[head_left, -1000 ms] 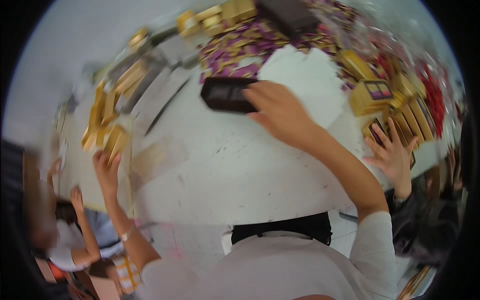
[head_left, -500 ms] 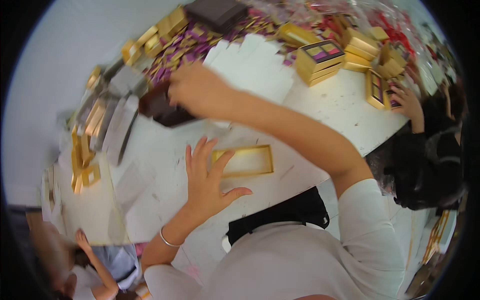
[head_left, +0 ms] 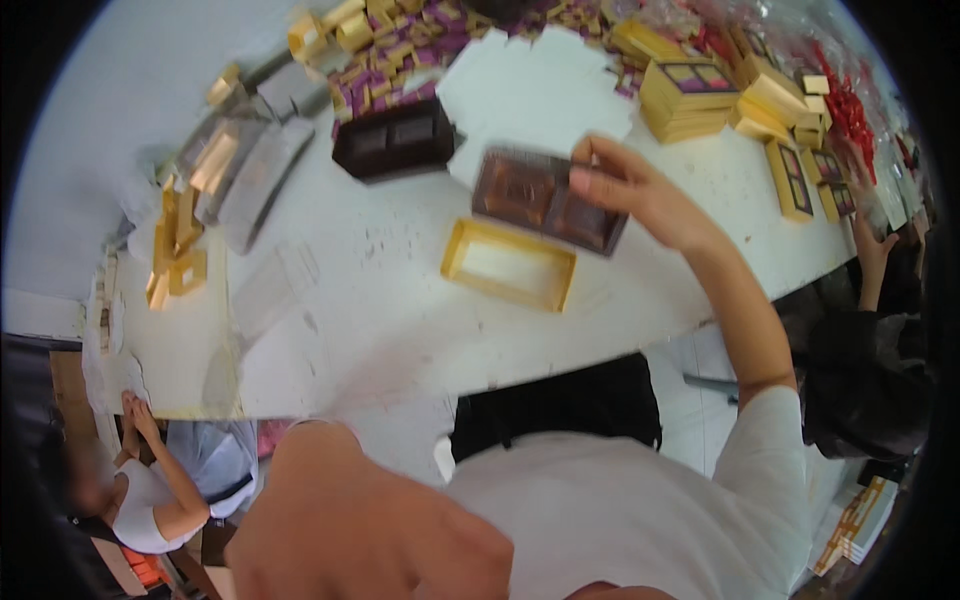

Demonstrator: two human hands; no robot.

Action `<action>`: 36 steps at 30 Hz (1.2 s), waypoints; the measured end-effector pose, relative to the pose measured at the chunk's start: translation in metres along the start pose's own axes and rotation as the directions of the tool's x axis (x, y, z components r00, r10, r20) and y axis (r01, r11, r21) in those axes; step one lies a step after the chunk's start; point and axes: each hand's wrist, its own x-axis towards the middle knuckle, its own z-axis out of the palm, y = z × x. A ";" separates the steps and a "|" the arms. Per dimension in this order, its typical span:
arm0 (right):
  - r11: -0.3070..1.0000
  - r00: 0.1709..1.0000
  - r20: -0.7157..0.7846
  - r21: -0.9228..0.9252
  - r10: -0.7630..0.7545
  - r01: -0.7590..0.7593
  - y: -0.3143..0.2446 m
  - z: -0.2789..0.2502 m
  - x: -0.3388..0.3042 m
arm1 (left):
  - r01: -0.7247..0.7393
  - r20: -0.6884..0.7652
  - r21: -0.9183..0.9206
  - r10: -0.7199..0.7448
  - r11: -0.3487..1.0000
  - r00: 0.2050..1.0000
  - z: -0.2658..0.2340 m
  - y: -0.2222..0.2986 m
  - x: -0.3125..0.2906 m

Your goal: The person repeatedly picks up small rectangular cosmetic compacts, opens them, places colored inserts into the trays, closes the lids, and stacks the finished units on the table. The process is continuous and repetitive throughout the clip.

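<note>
My right hand (head_left: 640, 190) is closed on the right end of a dark brown plastic tray (head_left: 515, 190) with two recesses, thumb on top. The tray is held tilted just above and behind an open gold box (head_left: 456, 287). That shallow rectangular box lies on the white table with a pale inside. My left hand (head_left: 370, 530) is raised close to the camera at the lower edge, back of the hand showing, blurred, away from the table. Its fingers are mostly hidden. Further back on the left stand dark brown trays (head_left: 395, 140), seemingly stacked.
White sheets (head_left: 540, 85) lie at the back beside heaped small gold and purple pieces (head_left: 400, 75). Stacked gold boxes (head_left: 690, 100) stand back right. Clear plastic pieces (head_left: 270, 180) and gold parts (head_left: 180, 235) are at left. A person's hand (head_left: 875, 250) works at right; another person sits lower left.
My right hand has moved right from the dark trays and now holds one tray over the gold box. My left hand has left the box and come up toward the camera. The view has shifted.
</note>
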 end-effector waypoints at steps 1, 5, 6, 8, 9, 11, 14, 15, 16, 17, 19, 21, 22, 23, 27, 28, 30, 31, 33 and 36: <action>0.999 1.000 0.005 0.048 -0.006 0.006 0.002 -0.001 -0.003 | 0.127 0.019 0.099 -0.130 0.987 0.991 -0.017 -0.003 -0.005; 0.998 0.996 -0.081 -0.060 -0.021 0.017 0.011 -0.012 0.007 | 0.700 -0.584 0.624 -0.389 0.347 0.713 -0.068 -0.007 -0.056; 0.996 0.997 0.009 -0.032 0.081 -0.081 0.007 -0.022 0.008 | 0.780 -0.705 0.602 -0.345 0.170 0.620 -0.075 -0.015 -0.068; 0.998 0.999 -0.005 -0.034 0.046 -0.046 0.007 -0.026 0.012 | 0.705 -0.667 0.709 -0.362 -0.038 0.651 -0.084 -0.034 -0.085; 0.999 0.999 0.000 -0.039 0.035 -0.035 0.007 -0.028 0.014 | 0.660 -0.657 0.738 -0.367 -0.139 0.658 -0.085 -0.044 -0.092; 1.000 0.997 -0.071 -0.003 -0.011 0.011 0.003 -0.027 0.022 | 0.687 -0.661 0.722 -0.381 -0.086 0.646 -0.096 -0.058 -0.100; 0.990 0.998 0.055 -0.141 0.000 0.008 -0.005 -0.047 0.015 | 0.785 -0.757 0.617 -0.309 -0.048 0.576 -0.103 -0.082 -0.088; 0.974 0.992 0.127 -0.225 0.017 0.012 -0.012 -0.060 0.011 | 0.816 -0.792 0.577 -0.267 -0.038 0.548 -0.107 -0.092 -0.079; 0.935 0.979 0.116 -0.335 0.165 -0.118 -0.017 -0.060 0.009 | 0.814 -0.792 0.581 -0.244 -0.018 0.560 -0.111 -0.100 -0.078; 0.894 0.987 0.101 -0.444 0.124 -0.067 -0.019 -0.056 0.007 | 0.814 -0.792 0.580 -0.241 -0.013 0.561 -0.111 -0.106 -0.077; 0.783 0.996 0.083 -0.621 0.031 0.027 -0.015 -0.040 0.005 | 0.815 -0.789 0.580 -0.257 -0.012 0.558 -0.112 -0.111 -0.078; 0.751 0.996 0.092 -0.657 -0.005 0.065 -0.015 -0.029 0.013 | 0.808 -0.783 0.589 -0.240 0.008 0.573 -0.111 -0.110 -0.082; 0.718 0.993 0.114 -0.688 -0.033 0.103 -0.013 -0.025 0.018 | 0.803 -0.778 0.595 -0.236 0.018 0.582 -0.111 -0.110 -0.084; 0.684 0.989 0.138 -0.716 -0.060 0.141 -0.011 -0.021 0.021 | 0.793 -0.769 0.608 -0.212 0.048 0.603 -0.111 -0.112 -0.087; 0.525 0.977 0.126 -0.827 -0.173 0.200 -0.014 -0.006 0.024 | 0.764 -0.747 0.635 -0.162 0.110 0.644 -0.116 -0.116 -0.093; 0.493 0.965 0.143 -0.837 -0.220 0.236 -0.009 -0.001 0.025 | 0.762 -0.744 0.638 -0.169 0.113 0.647 -0.117 -0.116 -0.092; 0.428 0.945 0.190 -0.855 -0.267 0.293 0.000 -0.003 0.023 | 0.755 -0.738 0.637 -0.164 0.153 0.655 -0.118 -0.115 -0.093; 0.435 0.913 0.187 -0.833 -0.362 0.343 -0.002 -0.007 0.021 | 0.751 -0.735 0.637 -0.160 0.173 0.659 -0.118 -0.114 -0.093; 0.435 0.827 0.164 -0.786 -0.538 0.439 -0.013 -0.014 0.014 | 0.755 -0.738 0.633 -0.162 0.171 0.656 -0.119 -0.114 -0.091; 0.549 0.911 0.328 -0.727 -0.250 0.412 -0.019 -0.039 -0.016 | 0.774 -0.742 0.603 -0.221 0.193 0.633 -0.121 -0.110 -0.092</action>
